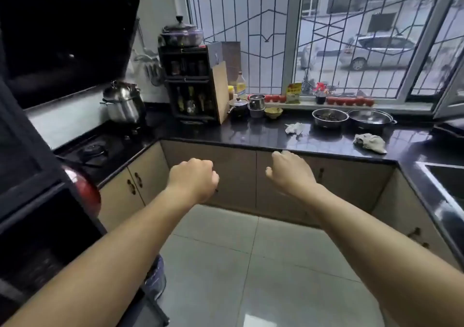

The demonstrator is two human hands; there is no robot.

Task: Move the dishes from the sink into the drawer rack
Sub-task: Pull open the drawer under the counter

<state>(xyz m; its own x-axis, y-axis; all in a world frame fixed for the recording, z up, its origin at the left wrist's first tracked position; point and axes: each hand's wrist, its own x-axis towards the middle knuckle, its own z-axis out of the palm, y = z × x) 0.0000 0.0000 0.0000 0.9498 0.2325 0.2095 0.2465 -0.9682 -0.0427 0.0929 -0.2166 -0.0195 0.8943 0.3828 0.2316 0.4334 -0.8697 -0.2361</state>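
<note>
I see my left hand (193, 177) clenched on nothing, my right hand (288, 173) loosely curled, empty. The sink (442, 176) sits far right.

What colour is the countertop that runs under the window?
Glossy black. The countertop shows best in the head view, the only one given.

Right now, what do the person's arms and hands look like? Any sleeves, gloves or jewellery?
Both forearms are bare as far as the picture shows, with no sleeve in view. The left hand and the right hand wear no gloves, and no watch, bracelet or ring is visible on the sides shown.
</note>
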